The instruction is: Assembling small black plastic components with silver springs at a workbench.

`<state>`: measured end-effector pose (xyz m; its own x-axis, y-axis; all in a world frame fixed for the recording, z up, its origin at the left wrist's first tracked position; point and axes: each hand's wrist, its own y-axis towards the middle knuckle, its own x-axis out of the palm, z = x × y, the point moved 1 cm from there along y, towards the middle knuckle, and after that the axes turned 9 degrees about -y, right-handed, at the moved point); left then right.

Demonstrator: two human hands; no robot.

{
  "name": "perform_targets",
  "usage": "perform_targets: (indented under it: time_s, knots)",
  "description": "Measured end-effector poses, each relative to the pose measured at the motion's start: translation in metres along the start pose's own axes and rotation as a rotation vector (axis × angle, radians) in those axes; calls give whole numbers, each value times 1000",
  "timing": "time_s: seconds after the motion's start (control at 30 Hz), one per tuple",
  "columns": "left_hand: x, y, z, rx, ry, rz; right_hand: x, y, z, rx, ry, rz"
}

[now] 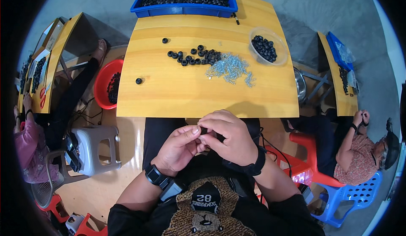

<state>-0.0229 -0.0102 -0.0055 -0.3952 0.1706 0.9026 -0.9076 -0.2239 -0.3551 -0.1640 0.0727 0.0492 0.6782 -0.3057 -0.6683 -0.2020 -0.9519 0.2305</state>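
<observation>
My left hand (179,145) and my right hand (231,138) meet just in front of the table's near edge, above my lap. Between their fingertips they pinch a small black round part (204,130), mostly covered by the fingers. On the wooden table (169,98), loose black parts with a hole in the middle (185,62) lie in a cluster. Touching that cluster on its right is a pile of small clear pieces (230,68). Two single black parts sit apart on the left, one farther back (165,40) and one nearer (138,81).
A blue tray (182,10) full of black parts stands at the far edge. A clear plastic bowl (282,57) of black parts is at the right. A red basin (100,90) stands left of the table. People sit at tables on both sides; stools and cables are on the floor.
</observation>
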Motion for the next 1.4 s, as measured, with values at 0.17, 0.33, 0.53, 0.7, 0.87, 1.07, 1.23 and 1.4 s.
perform_targets:
  time_s: [0.17,0.33,0.53,0.7,0.87,1.07,1.23,1.4]
  knots:
    - [-3,5,4,8,88,-57,-1,4,0,31,53,9]
    - [2,9,6,-40,36,1,-2,8,6,28,6,-3]
    - [5,13,6,-112,-5,20,-5,6,12,80,71,11]
    - [-2,16,5,-99,-3,8,-5,8,13,69,48,7]
    - [-7,17,5,-96,-32,-57,-4,8,16,16,-5,-12]
    - [-5,17,1,-61,23,21,-4,7,11,36,3,-21]
    - [-3,14,2,-74,-52,-3,-4,8,12,40,-32,-54]
    - [-3,13,2,-66,-29,-10,-5,9,10,23,-36,-35]
